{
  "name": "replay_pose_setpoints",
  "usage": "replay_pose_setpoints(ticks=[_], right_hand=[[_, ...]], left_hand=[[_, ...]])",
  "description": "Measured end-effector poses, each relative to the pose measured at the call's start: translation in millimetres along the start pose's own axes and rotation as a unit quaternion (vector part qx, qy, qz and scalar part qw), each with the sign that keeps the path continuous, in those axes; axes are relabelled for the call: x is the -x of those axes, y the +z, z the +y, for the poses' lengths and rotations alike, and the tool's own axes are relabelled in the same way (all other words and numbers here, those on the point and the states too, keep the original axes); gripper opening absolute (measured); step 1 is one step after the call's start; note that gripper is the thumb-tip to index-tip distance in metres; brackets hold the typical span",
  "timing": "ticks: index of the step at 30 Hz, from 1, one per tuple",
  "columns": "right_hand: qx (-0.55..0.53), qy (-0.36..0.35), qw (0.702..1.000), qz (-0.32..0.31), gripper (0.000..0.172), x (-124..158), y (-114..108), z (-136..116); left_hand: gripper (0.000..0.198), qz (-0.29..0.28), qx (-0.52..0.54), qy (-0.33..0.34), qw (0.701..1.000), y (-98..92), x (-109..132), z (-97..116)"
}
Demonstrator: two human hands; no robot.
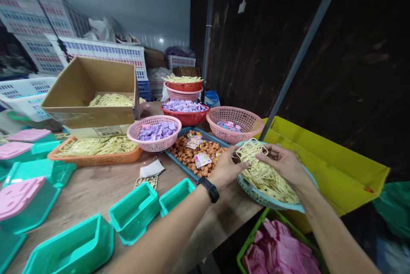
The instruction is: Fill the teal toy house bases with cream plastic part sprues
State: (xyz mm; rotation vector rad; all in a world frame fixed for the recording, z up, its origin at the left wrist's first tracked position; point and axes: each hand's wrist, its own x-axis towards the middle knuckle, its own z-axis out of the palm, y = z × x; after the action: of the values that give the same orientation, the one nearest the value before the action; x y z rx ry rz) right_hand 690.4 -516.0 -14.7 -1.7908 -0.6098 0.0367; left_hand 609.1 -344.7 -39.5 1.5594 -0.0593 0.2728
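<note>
Look to the upper left of the frame: a pale grey wall [137, 5] (brightly lit) behind stacked white crates [105, 52]. Your right half shows a dark wall [288, 43] crossed by grey metal poles [301, 52]. A worn wooden table [96, 188] fills the lower left.

Small assembly wkshop, baskets [235, 116] of plastic parts, stacked crates [105, 52], worktable [96, 188]

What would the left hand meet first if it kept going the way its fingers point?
Probably the loose cream plastic frame atop the pile in the pale blue basket; the left hand points right, fingertips nearly touching it. Depth is unclear.
</note>
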Motion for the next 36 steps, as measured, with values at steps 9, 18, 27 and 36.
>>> replay_pose_setpoints(ticks=[9,18,27,36], right_hand=[[-0.013,0.049,0.998,-0.044,0.068,30.7,44.0,-15.1],[0.032,-0.032,0.995,-0.087,0.047,65.5,82.2,-22.9],[0.212,-0.262,0.928,-0.161,0.024,90.7,117.0,-39.4],[0.121,-0.464,0.847,-0.229,0.021,75.7,210.4,-78.3]], left_hand=[[0.051,0.085,0.279,-0.076,0.954,-30.3,52.2,11.6],[0.063,0.207,0.207,-0.090,0.952,-66.9,118.1,6.9],[0.079,0.140,0.210,-0.180,0.951,-79.4,184.3,-5.7],[0.058,0.216,0.158,-0.107,0.958,-137.0,249.6,11.6]])
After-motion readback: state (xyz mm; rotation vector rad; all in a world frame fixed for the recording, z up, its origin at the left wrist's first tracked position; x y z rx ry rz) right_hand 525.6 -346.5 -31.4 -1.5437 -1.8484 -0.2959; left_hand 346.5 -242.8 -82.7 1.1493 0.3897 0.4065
